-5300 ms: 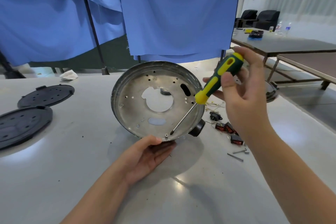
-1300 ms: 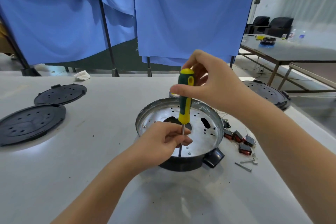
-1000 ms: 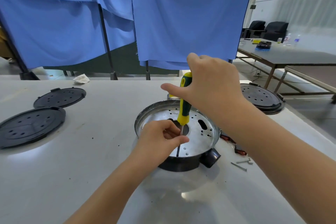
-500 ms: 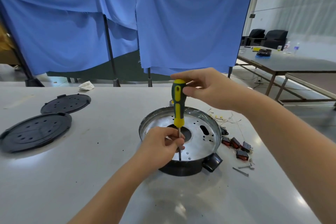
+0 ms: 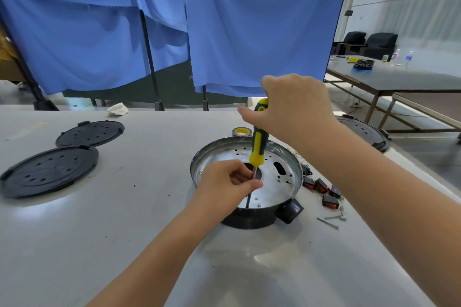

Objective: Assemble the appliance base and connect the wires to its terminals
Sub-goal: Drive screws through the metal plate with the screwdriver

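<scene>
The round metal appliance base [image 5: 282, 182] lies flat on the grey table [image 5: 124, 232], with a black skirt and a black knob at its near right. A green-and-yellow screwdriver [image 5: 258, 147] stands nearly upright over the plate, its tip on the near rim area. My right hand [image 5: 291, 107] grips the top of its handle from above. My left hand [image 5: 227, 187] pinches the steel shaft low down, over the plate's near left part. Thin wires lie behind the base, mostly hidden by my right arm.
Two black perforated covers [image 5: 50, 169] [image 5: 91, 132] lie at the left, a third [image 5: 361, 132] at the right edge. Red-and-black switches [image 5: 321, 189] and loose screws [image 5: 331, 220] sit right of the base. A tape roll [image 5: 240, 131] is behind it. A crumpled tissue [image 5: 117, 109] lies far back.
Earlier the base was tilted up on edge; it now lies flat. Over the last second my right hand has turned on the handle top, while my left hand keeps pinching the shaft.
</scene>
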The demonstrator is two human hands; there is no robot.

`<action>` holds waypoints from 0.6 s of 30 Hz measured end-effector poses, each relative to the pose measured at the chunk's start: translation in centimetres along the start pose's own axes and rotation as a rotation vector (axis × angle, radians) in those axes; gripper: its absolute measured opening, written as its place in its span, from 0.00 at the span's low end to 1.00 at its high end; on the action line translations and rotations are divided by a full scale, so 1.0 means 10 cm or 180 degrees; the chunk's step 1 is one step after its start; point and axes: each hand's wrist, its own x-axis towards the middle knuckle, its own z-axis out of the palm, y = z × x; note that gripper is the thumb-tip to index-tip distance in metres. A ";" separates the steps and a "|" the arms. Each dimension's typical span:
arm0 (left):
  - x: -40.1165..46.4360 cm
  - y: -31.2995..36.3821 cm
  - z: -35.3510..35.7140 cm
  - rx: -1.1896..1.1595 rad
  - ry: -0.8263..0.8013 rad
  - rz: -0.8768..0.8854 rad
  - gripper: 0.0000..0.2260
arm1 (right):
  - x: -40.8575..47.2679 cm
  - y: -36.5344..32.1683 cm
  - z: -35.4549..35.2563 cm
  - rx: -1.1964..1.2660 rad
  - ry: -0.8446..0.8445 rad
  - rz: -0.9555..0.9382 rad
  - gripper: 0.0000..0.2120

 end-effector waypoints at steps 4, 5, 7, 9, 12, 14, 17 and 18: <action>0.01 -0.05 0.00 -0.0037 0.0027 0.0049 0.06 | -0.02 0.05 -0.01 0.1129 -0.0700 -0.0193 0.19; 0.01 -0.06 0.00 -0.0064 0.0022 0.0041 0.05 | -0.02 0.06 -0.03 0.1819 -0.1176 -0.0112 0.15; 0.03 -0.07 -0.01 -0.0109 -0.0011 0.0026 0.04 | 0.00 0.10 -0.05 0.2759 -0.1819 0.0010 0.14; 0.03 -0.08 -0.02 -0.0159 -0.0062 0.0018 0.04 | 0.03 0.16 -0.04 0.2957 -0.1865 -0.0125 0.17; 0.02 -0.10 -0.04 -0.0331 -0.0132 0.0001 0.03 | 0.06 0.20 -0.07 0.2894 -0.1648 -0.0297 0.12; 0.00 -0.11 -0.06 -0.0454 -0.0164 -0.0016 0.02 | 0.09 0.20 -0.08 0.2720 -0.1505 -0.0345 0.08; -0.04 -0.12 -0.05 -0.0531 -0.0175 0.0026 0.06 | 0.06 0.13 -0.08 0.2322 -0.1108 -0.0409 0.11; -0.04 -0.13 -0.05 -0.0517 -0.0179 0.0053 0.08 | 0.04 0.10 -0.06 0.2101 -0.0921 -0.0437 0.15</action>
